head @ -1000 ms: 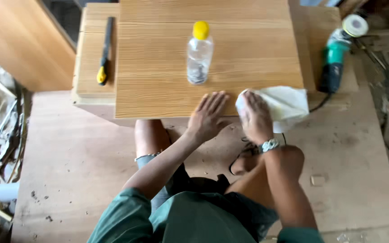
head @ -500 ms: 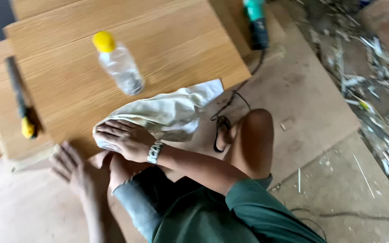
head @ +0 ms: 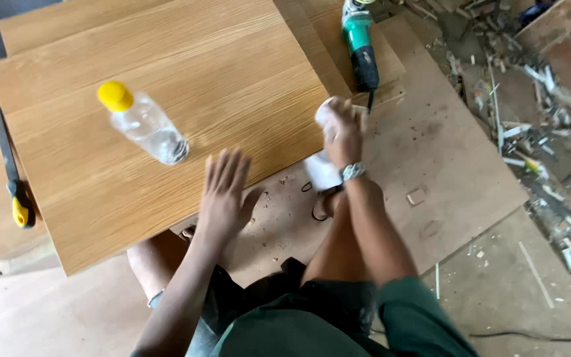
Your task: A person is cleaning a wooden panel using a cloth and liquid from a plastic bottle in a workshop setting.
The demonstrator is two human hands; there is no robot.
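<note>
Both hands lay at the near edge of the oak-veneered panel [head: 166, 125], seen from above the seated person's knees. Left hand [head: 223, 195]: released, palm down and fingers spread flat on the panel's front edge, holding nothing; this posture probably served to steady the board. Right hand [head: 342, 132]: clenched around a bunched white cloth [head: 322, 168], pressed at the panel's right corner, with a loose tail of the cloth hanging below the wrist beside a wristwatch [head: 352, 172]. Motion blur softened this hand, so whether the cloth touched the veneer or only its edge could not be told with certainty. The cloth thus lay inside the right hand's grip and well apart from the left hand, with bare veneer between them.

Farther in, a clear plastic bottle [head: 143, 122] with a yellow cap lay tilted on the panel, just beyond the left hand's fingertips and not touching them. At the left, on a lower board, a flat file with a yellow-tipped handle [head: 11, 172] rested parallel to the panel's side, out of the working area. Beyond the right hand, a green and black angle grinder [head: 359, 43] lay on stacked boards, its cord trailing towards the cloth. Offcuts and shavings [head: 530, 132] littered the floor at the far right.
</note>
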